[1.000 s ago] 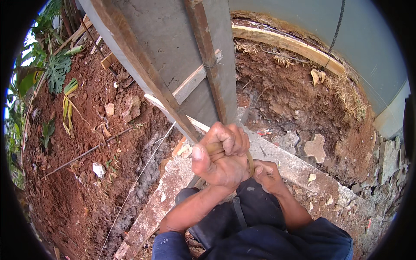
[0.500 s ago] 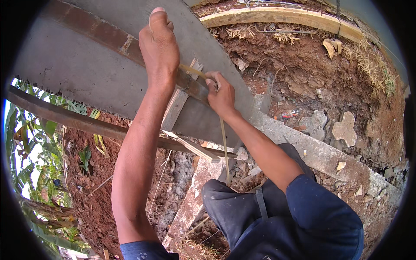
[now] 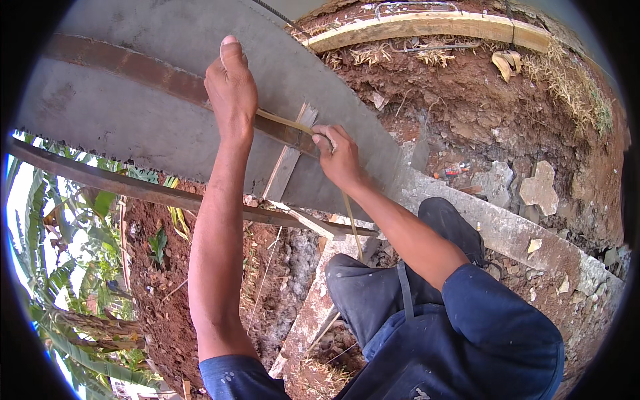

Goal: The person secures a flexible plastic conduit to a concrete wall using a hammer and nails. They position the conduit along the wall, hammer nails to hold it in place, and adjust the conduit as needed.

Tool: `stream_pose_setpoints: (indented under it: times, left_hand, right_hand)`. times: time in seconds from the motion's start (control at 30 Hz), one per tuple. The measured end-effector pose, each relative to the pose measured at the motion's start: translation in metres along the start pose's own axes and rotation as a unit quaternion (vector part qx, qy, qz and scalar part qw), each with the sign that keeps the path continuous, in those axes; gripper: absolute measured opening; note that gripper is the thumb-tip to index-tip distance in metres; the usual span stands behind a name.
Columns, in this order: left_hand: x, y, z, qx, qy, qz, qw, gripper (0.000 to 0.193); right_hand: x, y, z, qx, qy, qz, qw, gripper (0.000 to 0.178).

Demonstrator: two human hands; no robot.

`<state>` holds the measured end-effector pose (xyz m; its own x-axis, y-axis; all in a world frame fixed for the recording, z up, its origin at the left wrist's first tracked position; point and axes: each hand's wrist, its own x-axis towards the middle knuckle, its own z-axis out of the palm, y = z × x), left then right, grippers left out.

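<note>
Red clay dirt (image 3: 467, 120) and rubble everywhere around us, with green banana-type leaves (image 3: 60, 280) off at 8 o'clock and a pale timber beam (image 3: 413, 27) up at 12. We've got a big grey flat board (image 3: 167, 133) leaning in front of us with a rusty brown steel strip (image 3: 133, 67) running across it. Our left hand (image 3: 232, 90) is pressed flat against that strip at about 11 o'clock, fingers together and stretched out, not gripping anything. Our right hand (image 3: 339, 155) sits near the centre, fingers pinched shut on a thin pale bamboo strip (image 3: 287, 122) that runs from under the left hand to the right, with its tail hanging down toward 6 o'clock past our dark trousers (image 3: 373, 293). Biggest worry as we see it: that strip looks thin and splintery, so a hard tug could snap it or slice a finger, and if the left palm slips off the steel the board could shift on us.
</note>
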<state>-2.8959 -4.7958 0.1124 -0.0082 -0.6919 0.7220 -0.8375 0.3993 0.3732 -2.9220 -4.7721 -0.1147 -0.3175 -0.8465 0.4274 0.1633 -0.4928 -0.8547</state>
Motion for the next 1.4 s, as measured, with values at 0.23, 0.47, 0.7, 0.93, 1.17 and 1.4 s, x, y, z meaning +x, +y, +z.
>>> stream_pose_setpoints:
  times: [0.23, 0.47, 0.7, 0.93, 1.17, 1.4]
  left_hand:
    - [0.006, 0.000, 0.004, -0.026, -0.025, -0.065, 0.997, 0.053]
    - [0.011, -0.004, 0.008, 0.108, -0.033, -0.049, 0.992, 0.072]
    - [0.012, 0.003, 0.011, 0.211, -0.069, 0.027, 0.975, 0.075]
    - [0.017, 0.002, 0.006, 0.237, -0.117, 0.009, 0.964, 0.072]
    - [0.019, -0.001, 0.001, 0.256, -0.133, 0.018, 0.957, 0.070]
    - [0.016, -0.004, 0.001, 0.228, -0.115, 0.075, 0.964, 0.066]
  right_hand:
    - [0.003, -0.001, 0.005, -0.006, -0.008, 0.070, 0.998, 0.015]
    - [0.007, 0.011, 0.001, 0.025, -0.048, 0.034, 0.998, 0.017]
    - [0.016, 0.015, -0.010, 0.076, -0.126, 0.015, 0.989, 0.027]
    - [0.016, 0.027, -0.010, 0.179, -0.141, 0.079, 0.970, 0.029]
    - [-0.010, 0.040, -0.024, 0.109, -0.128, 0.052, 0.984, 0.037]
    - [0.011, 0.051, -0.029, 0.005, -0.145, -0.083, 0.986, 0.044]
